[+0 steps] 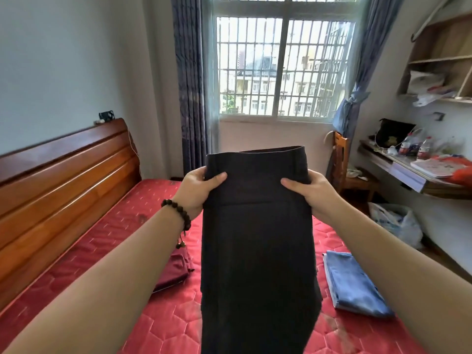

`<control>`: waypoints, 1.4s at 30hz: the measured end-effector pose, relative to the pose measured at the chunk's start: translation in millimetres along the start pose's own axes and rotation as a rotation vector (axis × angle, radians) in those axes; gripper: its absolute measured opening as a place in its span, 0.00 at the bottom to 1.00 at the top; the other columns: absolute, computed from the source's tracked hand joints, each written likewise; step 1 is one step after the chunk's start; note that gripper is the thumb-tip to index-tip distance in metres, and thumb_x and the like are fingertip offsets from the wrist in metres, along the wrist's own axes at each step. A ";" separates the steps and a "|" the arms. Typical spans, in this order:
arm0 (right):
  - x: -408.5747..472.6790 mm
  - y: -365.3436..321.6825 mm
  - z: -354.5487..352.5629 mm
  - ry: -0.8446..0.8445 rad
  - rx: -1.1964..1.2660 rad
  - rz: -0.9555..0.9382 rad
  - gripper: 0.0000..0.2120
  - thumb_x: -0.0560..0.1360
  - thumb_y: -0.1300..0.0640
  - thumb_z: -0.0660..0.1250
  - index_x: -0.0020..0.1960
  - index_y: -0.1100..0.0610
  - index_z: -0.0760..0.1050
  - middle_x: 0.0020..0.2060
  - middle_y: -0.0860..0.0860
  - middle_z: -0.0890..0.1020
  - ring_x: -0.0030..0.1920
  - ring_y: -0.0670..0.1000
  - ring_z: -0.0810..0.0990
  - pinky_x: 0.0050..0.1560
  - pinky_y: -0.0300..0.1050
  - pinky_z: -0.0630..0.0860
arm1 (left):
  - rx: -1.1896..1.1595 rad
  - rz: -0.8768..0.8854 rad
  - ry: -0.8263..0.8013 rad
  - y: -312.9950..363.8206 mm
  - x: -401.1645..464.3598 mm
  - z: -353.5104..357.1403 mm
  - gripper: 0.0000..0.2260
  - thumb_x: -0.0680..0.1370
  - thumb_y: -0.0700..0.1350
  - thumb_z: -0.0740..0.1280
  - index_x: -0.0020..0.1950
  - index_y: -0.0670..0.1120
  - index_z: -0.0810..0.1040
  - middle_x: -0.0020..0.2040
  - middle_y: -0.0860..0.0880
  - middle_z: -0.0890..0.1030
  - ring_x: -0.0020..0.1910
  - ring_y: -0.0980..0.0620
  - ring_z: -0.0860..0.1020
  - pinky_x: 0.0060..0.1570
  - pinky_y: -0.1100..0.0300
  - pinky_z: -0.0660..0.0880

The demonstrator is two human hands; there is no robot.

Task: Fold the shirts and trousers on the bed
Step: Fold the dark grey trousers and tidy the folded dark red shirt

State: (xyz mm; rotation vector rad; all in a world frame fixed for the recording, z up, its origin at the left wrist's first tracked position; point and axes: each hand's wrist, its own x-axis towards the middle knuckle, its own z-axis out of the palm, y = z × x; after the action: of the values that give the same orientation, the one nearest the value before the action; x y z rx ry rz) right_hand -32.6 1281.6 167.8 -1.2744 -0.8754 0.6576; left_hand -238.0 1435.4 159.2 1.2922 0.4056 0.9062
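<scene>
Black trousers (258,246) hang in the air in front of me, waistband up, legs dropping past the bottom of the view. My left hand (198,190) grips the left side just below the waistband, thumb on the front. My right hand (310,191) grips the right side the same way. Below lies the red quilted bed (122,226). A folded blue garment (355,284) rests on the bed at the right. A folded maroon garment (173,273) lies on the bed at the left, partly hidden by my forearm and the trousers.
A wooden headboard (63,185) runs along the left. Behind the bed is a barred window (283,65) with blue curtains. At the right stand a wooden chair (344,164), a cluttered desk (413,167) under wall shelves, and a plastic bag (398,223) on the floor.
</scene>
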 end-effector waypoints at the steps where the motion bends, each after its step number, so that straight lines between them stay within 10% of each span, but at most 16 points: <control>1: 12.6 10.3 -0.2 0.013 0.002 0.016 0.13 0.70 0.65 0.73 0.55 0.60 0.79 0.50 0.55 0.85 0.50 0.54 0.84 0.50 0.49 0.81 | -0.007 -0.010 0.000 -10.3 12.9 -4.2 0.06 0.76 0.36 0.67 0.52 0.42 0.80 0.47 0.47 0.85 0.47 0.50 0.83 0.47 0.59 0.80; 42: 466.3 372.7 -44.2 0.065 -0.006 0.334 0.09 0.71 0.67 0.72 0.50 0.58 0.80 0.43 0.52 0.86 0.43 0.50 0.85 0.42 0.43 0.81 | 0.128 -0.470 -0.002 -392.5 444.6 -149.6 0.09 0.75 0.37 0.69 0.54 0.47 0.80 0.50 0.48 0.84 0.50 0.48 0.82 0.52 0.53 0.80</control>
State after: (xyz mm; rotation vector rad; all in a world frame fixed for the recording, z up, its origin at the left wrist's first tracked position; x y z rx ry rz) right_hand 269.9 1715.6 -112.3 -1.4545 -0.6156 0.8707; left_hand 60.8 1868.9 -152.0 1.2399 0.7390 0.4876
